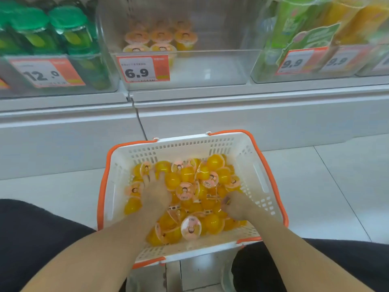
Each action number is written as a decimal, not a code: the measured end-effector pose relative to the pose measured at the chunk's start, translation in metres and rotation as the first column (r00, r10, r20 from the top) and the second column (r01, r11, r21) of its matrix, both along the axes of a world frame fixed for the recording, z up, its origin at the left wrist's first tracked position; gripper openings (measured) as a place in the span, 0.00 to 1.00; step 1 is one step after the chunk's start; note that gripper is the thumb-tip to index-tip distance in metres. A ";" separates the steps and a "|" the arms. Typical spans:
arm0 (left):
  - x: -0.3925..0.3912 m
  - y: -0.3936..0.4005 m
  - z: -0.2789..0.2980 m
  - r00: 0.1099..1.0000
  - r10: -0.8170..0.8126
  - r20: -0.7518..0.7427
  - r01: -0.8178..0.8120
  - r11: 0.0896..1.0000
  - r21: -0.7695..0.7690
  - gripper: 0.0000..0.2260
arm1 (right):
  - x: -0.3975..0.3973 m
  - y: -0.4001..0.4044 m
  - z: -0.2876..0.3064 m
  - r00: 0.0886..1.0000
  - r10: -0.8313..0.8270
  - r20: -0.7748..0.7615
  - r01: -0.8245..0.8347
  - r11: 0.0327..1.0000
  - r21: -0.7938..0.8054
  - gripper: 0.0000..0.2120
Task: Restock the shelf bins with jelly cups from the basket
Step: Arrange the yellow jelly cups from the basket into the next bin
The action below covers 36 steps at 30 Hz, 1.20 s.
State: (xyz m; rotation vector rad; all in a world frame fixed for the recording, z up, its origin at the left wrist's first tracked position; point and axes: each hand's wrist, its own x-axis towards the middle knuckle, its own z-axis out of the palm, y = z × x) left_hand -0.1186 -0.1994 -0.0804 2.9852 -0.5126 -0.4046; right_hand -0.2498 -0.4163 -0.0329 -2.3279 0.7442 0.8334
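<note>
Shop aisle, pale tiled floor (315,186), white shelf front ahead; the clear shelf bin (189,66) behind the 6.9 price tag (145,68) holds only a few jelly cups at its back left, so most of its floor is free; the basket (259,165) sits on the floor between your knees, heaped with yellow jelly cups (189,186). Your left hand (156,192) lies spread on the pile, fingers fairly straight, nothing clearly gripped; your right hand (236,204) is curled into the cups at the near right, whether it has one pinched I cannot tell. Judgement: take cups by the body, not the film lid; lift clear of the orange rim (271,165); clear the bin's front wall before setting down; green bottles (69,39) flank the left.
</note>
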 end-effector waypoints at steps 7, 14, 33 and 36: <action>0.023 -0.032 -0.022 0.953 -0.295 0.069 0.285 0.950 0.131 0.26 | 0.015 0.013 -0.008 0.999 0.016 -0.052 -0.013 0.999 0.047 0.11; 0.020 -0.005 -0.005 0.987 0.138 -0.077 -0.158 0.821 -0.549 0.22 | 0.052 0.031 -0.028 0.948 -0.319 -0.001 0.318 0.944 0.090 0.13; 0.056 0.016 0.136 0.271 0.100 -0.957 -0.345 0.939 0.000 0.08 | 0.092 0.055 0.032 0.987 -0.144 -0.074 0.156 0.969 0.194 0.35; 0.060 0.004 0.167 0.442 0.126 -0.888 -0.145 0.987 0.068 0.14 | 0.101 0.048 0.066 0.980 -0.178 0.087 0.136 0.924 0.359 0.24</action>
